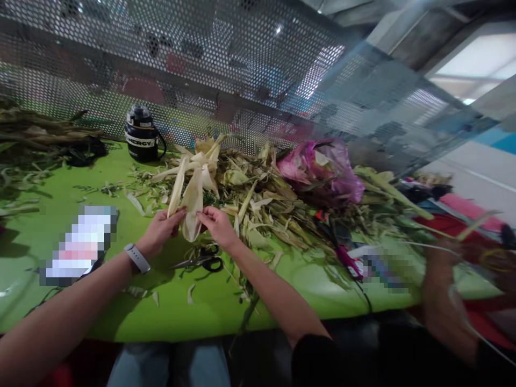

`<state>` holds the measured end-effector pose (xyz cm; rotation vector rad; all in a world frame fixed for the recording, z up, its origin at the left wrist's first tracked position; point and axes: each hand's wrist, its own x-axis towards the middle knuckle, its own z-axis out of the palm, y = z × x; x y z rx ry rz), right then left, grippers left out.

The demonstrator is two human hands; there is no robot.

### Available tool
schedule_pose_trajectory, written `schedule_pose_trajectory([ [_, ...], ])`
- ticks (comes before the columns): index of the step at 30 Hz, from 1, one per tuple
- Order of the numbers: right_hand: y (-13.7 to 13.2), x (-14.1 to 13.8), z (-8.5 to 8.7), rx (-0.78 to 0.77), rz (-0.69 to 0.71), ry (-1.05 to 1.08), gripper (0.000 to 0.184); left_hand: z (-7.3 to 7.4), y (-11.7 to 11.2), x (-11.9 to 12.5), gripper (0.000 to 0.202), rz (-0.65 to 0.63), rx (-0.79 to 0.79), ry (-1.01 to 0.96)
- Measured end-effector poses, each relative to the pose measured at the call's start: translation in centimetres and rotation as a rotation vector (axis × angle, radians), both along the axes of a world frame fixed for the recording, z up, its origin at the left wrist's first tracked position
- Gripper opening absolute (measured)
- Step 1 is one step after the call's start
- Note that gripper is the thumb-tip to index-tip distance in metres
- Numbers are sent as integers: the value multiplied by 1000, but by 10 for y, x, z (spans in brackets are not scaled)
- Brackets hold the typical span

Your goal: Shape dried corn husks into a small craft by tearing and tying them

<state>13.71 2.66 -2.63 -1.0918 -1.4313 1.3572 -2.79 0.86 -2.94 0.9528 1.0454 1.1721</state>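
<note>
Between my two hands is a pale, dry corn husk [193, 207], its wide lower end spread out. My left hand [164, 228], with a light watch band at the wrist, pinches the husk's left edge. On the opposite edge, the fingers of my right hand [216, 224] are closed on the same husk. Its upper end meets several other pale husk strips in a knotted bunch [201, 161]. Black-handled scissors [210, 263] lie on the green table [161, 317] just below my hands. Loose husks [262, 207] are heaped behind and to the right.
A black bottle [141, 134] stands at the back left, and a phone [83, 244] lies at left. A pink plastic bag [322, 169] rests on the heap before a perforated metal screen [193, 70]. At right are a magenta-handled tool [350, 264] and another person's blurred arm [439, 285].
</note>
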Motion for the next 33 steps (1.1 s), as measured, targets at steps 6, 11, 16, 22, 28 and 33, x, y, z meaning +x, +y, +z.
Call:
schedule_pose_trajectory([
  [6, 0, -4, 1, -41, 15, 24, 35, 0, 1, -4, 45, -1, -41, -46],
  [11, -5, -2, 3, 3, 23, -8, 33, 1, -2, -5, 35, -106, 52, 135],
  [16, -6, 1, 1, -11, 52, -2, 36, -2, -1, -4, 31, -106, 98, 187],
  [22, -2, 6, -2, 16, 70, -12, 39, 4, -7, 4, 20, -105, 135, 169],
  [28, -3, 10, 1, 77, 100, -77, 29, 5, -9, 6, 21, -61, 227, 234],
  [33, -4, 14, 1, 174, 119, -172, 23, 11, -12, 4, 27, -100, 267, 241],
])
